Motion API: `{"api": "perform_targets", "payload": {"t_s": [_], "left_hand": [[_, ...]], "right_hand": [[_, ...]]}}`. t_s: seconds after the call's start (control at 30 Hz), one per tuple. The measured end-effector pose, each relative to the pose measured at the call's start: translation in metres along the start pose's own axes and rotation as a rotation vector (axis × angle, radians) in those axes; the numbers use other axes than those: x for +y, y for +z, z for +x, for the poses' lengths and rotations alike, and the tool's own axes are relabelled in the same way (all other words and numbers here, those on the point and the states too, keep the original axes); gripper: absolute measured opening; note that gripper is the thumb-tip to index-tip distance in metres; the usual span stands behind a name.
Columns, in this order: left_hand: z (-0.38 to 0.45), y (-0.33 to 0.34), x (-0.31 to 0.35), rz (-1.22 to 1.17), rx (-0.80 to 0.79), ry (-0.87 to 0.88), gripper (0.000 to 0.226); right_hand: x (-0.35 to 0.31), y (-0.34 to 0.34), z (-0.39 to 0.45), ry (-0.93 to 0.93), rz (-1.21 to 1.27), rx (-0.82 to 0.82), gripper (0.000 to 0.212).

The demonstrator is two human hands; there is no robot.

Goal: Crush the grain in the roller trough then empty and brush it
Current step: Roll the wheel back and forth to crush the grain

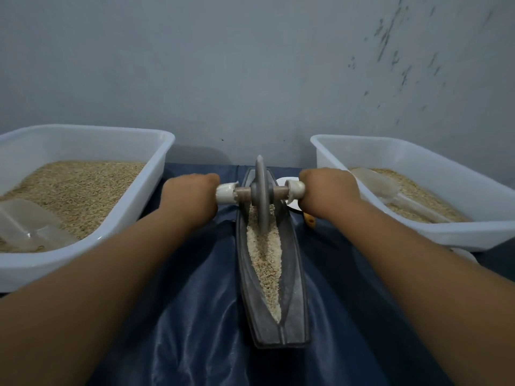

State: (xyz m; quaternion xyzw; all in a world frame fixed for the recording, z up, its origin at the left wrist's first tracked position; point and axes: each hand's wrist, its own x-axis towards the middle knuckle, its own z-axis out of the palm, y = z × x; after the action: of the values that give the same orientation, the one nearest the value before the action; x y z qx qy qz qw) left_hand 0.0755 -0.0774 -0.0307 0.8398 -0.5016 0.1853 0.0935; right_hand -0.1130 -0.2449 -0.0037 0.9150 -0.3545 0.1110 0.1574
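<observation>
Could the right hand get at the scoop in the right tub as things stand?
Probably yes, once it lets go. The right hand grips the roller handle, and the scoop lies uncovered on the grain just beside it, over the low tub rim.

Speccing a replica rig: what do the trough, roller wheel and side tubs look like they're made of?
Trough: dull dark grey, thick-walled, dusty; looks like cast metal, could be stone.
Roller wheel: same matte grey, likely cast metal, on a brownish axle that looks wooden.
Left tub and right tub: smooth, slightly glossy white plastic, with rolled rims.
</observation>
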Motion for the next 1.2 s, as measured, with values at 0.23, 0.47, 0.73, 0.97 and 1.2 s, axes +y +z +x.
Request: {"api": "perform_targets", "payload": {"t_s": [0.23,0.47,0.73,0.97,1.2], "left_hand": [[-0.063,-0.029,0.008,0.025,-0.01,0.085,0.014],[-0.102,-0.063,0.008,0.104,0.104,0.224,0.037],[-0.022,-0.026,0.006,0.033,-0.168,0.027,0.02],[0.011,0.001,0.003,0.087,0.091,-0.008,0.014],[-0.051,-0.023,0.008,0.043,-0.008,0.023,0.021]], "right_hand": [[0.0,-0.017,-0.07,-0.007,0.053,-0.111,0.019],[0.013,-0.053,-0.124,-0.071,0.154,-0.281,0.02],[0.002,0.0,-0.045,0.075,0.104,-0.105,0.023],[0.006,0.009,0.004,0.059,0.06,-0.005,0.01],[0.002,-0.018,-0.057,-0.004,0.037,-0.077,0.022]]}}
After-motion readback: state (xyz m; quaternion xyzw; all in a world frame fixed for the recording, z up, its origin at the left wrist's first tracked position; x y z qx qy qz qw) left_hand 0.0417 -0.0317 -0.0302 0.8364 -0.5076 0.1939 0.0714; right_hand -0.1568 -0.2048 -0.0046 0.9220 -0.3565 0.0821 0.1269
